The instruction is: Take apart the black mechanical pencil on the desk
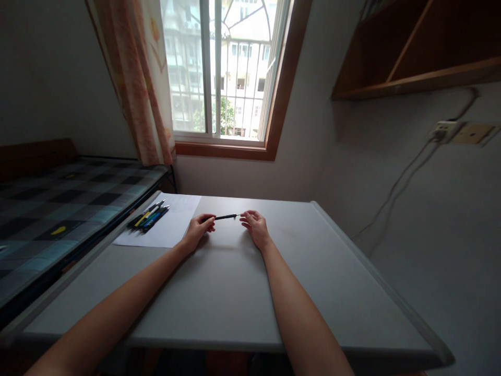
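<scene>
A black pen [226, 216] is held slightly above the white table, nearly level, its right end tipped up a little. My left hand [198, 230] is closed around the pen's left end, thumb and fingers pinching it. At the other end a thin, light-coloured piece [238, 214] reaches from the barrel to the fingertips of my right hand [255, 226]. Those fingers are curled in a pinch on it; whether it is the tip or a refill is too small to tell.
Several pens [151, 215], mostly black with some blue and yellow, lie bunched on a white paper sheet [172, 235] at the table's far left. The table [227, 297] stands near a window [219, 73]. A bed [78, 209] is at left; a cable [399, 183] hangs on the right wall.
</scene>
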Available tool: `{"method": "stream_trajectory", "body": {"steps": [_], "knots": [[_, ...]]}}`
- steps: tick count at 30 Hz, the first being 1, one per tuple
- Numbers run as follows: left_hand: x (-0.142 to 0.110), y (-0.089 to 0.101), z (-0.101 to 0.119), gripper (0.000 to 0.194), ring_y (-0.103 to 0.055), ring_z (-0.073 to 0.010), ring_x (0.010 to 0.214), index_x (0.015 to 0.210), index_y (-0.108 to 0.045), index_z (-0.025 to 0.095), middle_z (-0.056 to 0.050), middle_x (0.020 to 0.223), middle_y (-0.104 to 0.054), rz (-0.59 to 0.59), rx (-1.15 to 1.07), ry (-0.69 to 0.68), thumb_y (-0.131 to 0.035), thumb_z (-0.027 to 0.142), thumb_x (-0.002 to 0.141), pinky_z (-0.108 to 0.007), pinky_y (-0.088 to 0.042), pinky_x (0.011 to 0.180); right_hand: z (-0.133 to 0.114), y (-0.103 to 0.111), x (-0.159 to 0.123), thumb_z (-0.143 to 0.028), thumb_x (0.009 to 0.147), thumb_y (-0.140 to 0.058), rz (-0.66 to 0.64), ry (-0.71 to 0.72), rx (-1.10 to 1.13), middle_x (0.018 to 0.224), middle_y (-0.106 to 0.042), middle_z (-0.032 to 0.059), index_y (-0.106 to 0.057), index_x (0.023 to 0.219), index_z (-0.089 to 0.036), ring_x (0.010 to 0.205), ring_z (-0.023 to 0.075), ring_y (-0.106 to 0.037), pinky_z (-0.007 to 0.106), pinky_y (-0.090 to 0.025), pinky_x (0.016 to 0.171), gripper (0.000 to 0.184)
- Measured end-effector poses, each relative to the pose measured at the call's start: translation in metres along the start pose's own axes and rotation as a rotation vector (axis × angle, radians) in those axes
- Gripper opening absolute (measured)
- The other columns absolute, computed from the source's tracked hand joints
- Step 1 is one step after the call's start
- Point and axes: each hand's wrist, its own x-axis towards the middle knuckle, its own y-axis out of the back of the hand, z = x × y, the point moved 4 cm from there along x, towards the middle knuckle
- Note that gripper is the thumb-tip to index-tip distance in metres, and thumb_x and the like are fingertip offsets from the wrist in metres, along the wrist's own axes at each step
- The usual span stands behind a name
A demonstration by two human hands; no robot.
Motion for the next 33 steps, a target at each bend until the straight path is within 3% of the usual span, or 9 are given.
{"method": "stream_trajectory", "body": {"steps": [14,25,33], "knots": [[-0.0014,-0.0008,0.0023,0.044,-0.055,-0.0117,0.052,0.092,-0.061,0.010,-0.002,0.063,-0.058,0.013,0.006,0.022,-0.067,0.042,0.061,-0.024,-0.042,0.053,-0.0004,-0.0028,-0.0003,-0.047,0.065,-0.062,-0.013,-0.012,-0.007,0.084,-0.067,0.0059,-0.050,0.080,-0.020,0.071,0.0158,-0.063,0.026,-0.047,0.061,0.033],[0.0001,0.0004,0.0003,0.045,-0.055,-0.0115,0.051,0.092,-0.061,0.010,-0.001,0.062,-0.058,0.021,0.011,0.020,-0.067,0.042,0.061,-0.025,-0.043,0.053,0.0002,0.0051,0.0011,-0.043,0.060,-0.068,0.113,-0.012,0.026,0.075,-0.062,0.0023,-0.054,0.077,-0.019,0.063,0.0118,-0.058,0.023,-0.046,0.056,0.033],[0.0007,0.0011,0.0001,0.042,-0.056,-0.0108,0.052,0.092,-0.061,0.011,-0.001,0.062,-0.058,0.004,-0.005,0.011,-0.066,0.039,0.062,-0.024,-0.043,0.053,0.0012,0.0027,0.0016,-0.045,0.064,-0.064,0.058,0.002,0.033,0.083,-0.066,0.0056,-0.052,0.079,-0.020,0.069,0.0151,-0.062,0.027,-0.047,0.060,0.032]]}}
